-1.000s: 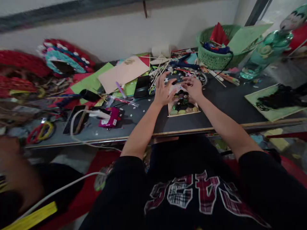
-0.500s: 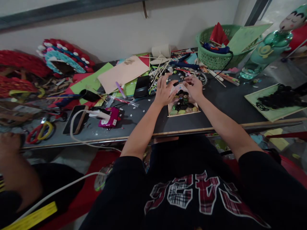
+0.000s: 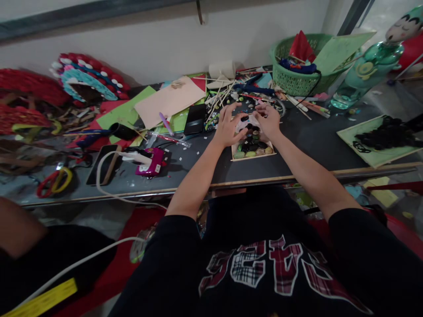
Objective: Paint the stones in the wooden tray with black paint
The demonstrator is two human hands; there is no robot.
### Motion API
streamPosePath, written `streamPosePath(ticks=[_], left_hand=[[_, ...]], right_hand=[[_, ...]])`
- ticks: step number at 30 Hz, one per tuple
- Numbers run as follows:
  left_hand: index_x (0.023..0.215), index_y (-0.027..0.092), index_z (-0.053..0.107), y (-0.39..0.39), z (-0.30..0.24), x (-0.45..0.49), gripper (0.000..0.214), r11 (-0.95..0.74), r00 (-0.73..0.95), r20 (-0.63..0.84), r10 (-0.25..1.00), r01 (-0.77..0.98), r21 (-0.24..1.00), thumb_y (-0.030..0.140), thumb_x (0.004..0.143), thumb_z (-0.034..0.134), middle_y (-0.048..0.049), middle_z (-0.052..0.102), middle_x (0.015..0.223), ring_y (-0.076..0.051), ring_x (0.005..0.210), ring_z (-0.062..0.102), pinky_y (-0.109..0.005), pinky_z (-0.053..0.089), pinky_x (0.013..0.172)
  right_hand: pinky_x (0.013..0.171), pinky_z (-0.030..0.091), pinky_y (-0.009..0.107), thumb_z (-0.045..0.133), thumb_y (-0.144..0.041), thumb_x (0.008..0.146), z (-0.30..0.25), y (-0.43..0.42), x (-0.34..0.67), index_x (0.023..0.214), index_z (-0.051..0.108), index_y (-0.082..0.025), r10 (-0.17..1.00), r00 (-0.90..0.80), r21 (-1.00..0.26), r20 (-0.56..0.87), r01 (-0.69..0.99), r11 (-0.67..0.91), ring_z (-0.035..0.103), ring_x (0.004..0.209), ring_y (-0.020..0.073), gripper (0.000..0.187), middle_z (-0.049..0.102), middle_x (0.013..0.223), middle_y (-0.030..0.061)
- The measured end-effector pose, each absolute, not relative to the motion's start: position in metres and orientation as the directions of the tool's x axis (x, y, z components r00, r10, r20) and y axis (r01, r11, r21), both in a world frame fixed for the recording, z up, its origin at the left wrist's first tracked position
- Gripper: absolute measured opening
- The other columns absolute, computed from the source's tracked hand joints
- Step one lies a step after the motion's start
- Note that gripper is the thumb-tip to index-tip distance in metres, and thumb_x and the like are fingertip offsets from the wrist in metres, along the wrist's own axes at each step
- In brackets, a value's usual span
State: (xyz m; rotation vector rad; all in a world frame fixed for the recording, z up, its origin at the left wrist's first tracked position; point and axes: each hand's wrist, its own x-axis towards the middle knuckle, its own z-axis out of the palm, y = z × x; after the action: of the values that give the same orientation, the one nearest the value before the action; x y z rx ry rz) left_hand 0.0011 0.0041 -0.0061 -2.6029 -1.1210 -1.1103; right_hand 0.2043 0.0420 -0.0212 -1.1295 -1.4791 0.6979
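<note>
A small cream board lies on the dark table, covered with dark and green oval pieces. My left hand rests at the board's upper left with its fingers spread and curled over the far edge. My right hand is at the board's upper right, fingers bent together near a small dark piece between the two hands. Whether either hand pinches that piece I cannot make out.
A green basket stands at the back right beside a teal bottle. Coloured paper sheets, sticks, a black phone and a pink device crowd the left. A green tray lies right. Another person's arm shows lower left.
My hands have shifted slightly over the board's far edge, the fingers moving closer together. The other person's arm at the left has dropped lower.
</note>
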Motion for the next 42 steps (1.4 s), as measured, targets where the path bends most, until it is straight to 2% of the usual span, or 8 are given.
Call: streamPosePath(ticks=[6,9,12,17,24,32,36,42], left_hand=[[0.129,0.024,0.060,0.003,-0.005,0.001,0.067,-0.730,0.466,0.667,0.581,0.660,0.174,0.074,0.093,0.034,-0.0164,0.045,0.150,-0.037,0.141,0.038,-0.058,0.028,0.121],[0.130,0.024,0.059,0.003,-0.005,0.000,0.067,-0.724,0.461,0.660,0.594,0.663,0.189,0.074,0.093,0.034,-0.0162,0.046,0.150,-0.037,0.142,0.038,-0.058,0.028,0.122],[0.132,0.024,0.057,0.003,-0.006,-0.001,0.068,-0.719,0.450,0.669,0.592,0.669,0.187,0.075,0.093,0.034,-0.0162,0.046,0.150,-0.036,0.143,0.039,-0.057,0.027,0.123],[0.132,0.023,0.057,0.001,-0.003,-0.001,0.072,-0.707,0.446,0.653,0.612,0.679,0.198,0.077,0.092,0.030,-0.0179,0.046,0.150,-0.038,0.143,0.039,-0.058,0.027,0.122],[0.134,0.023,0.057,-0.002,0.000,0.000,0.073,-0.705,0.457,0.651,0.606,0.688,0.173,0.077,0.093,0.029,-0.0170,0.045,0.150,-0.037,0.144,0.039,-0.057,0.029,0.121],[0.134,0.023,0.056,0.000,-0.003,0.000,0.073,-0.701,0.441,0.653,0.616,0.685,0.198,0.077,0.092,0.031,-0.0168,0.043,0.152,-0.038,0.144,0.037,-0.056,0.026,0.122],[0.132,0.025,0.057,0.000,-0.004,0.001,0.069,-0.693,0.424,0.669,0.610,0.695,0.192,0.075,0.093,0.030,-0.0149,0.044,0.152,-0.036,0.142,0.039,-0.056,0.027,0.122],[0.131,0.024,0.056,-0.002,-0.002,0.001,0.070,-0.691,0.422,0.654,0.628,0.689,0.219,0.076,0.092,0.032,-0.0157,0.045,0.152,-0.036,0.143,0.039,-0.055,0.026,0.123]], right_hand=[[0.087,0.059,0.046,0.073,-0.056,0.076,-0.019,0.042,0.202,0.096,0.065,-0.022,0.917,0.061,-0.901,0.395,0.222,0.373,0.071,0.089,0.0240,0.040,0.073,0.098,0.0086],[0.087,0.058,0.042,0.071,-0.062,0.075,-0.015,0.036,0.197,0.100,0.066,-0.022,0.919,-0.052,-0.909,0.390,0.141,0.393,0.070,0.089,0.0216,0.047,0.073,0.095,0.0056],[0.088,0.057,0.043,0.072,-0.064,0.071,-0.009,0.027,0.193,0.108,0.065,-0.022,0.904,-0.175,-0.899,0.390,0.140,0.415,0.068,0.099,0.0237,0.057,0.073,0.106,0.0070],[0.090,0.057,0.043,0.076,-0.069,0.067,-0.004,0.019,0.191,0.118,0.061,-0.023,0.908,-0.230,-0.916,0.350,0.117,0.383,0.064,0.115,0.0278,0.070,0.069,0.123,0.0103],[0.085,0.061,0.043,0.075,-0.077,0.064,-0.004,0.019,0.191,0.121,0.057,-0.027,0.922,-0.267,-0.953,0.281,0.033,0.300,0.068,0.100,0.0247,0.078,0.072,0.111,0.0080],[0.086,0.063,0.045,0.077,-0.054,0.077,0.000,0.016,0.192,0.125,0.058,-0.024,0.937,-0.249,-0.960,0.247,0.067,0.271,0.069,0.091,0.0223,0.060,0.073,0.106,0.0070],[0.085,0.064,0.047,0.079,-0.059,0.073,0.000,0.016,0.192,0.125,0.058,-0.024,0.932,-0.260,-0.963,0.252,0.030,0.269,0.069,0.085,0.0215,0.066,0.074,0.102,0.0056],[0.085,0.063,0.046,0.080,-0.068,0.065,-0.001,0.017,0.193,0.125,0.058,-0.025,0.926,-0.263,-0.960,0.272,-0.006,0.281,0.070,0.087,0.0230,0.077,0.075,0.099,0.0054]])
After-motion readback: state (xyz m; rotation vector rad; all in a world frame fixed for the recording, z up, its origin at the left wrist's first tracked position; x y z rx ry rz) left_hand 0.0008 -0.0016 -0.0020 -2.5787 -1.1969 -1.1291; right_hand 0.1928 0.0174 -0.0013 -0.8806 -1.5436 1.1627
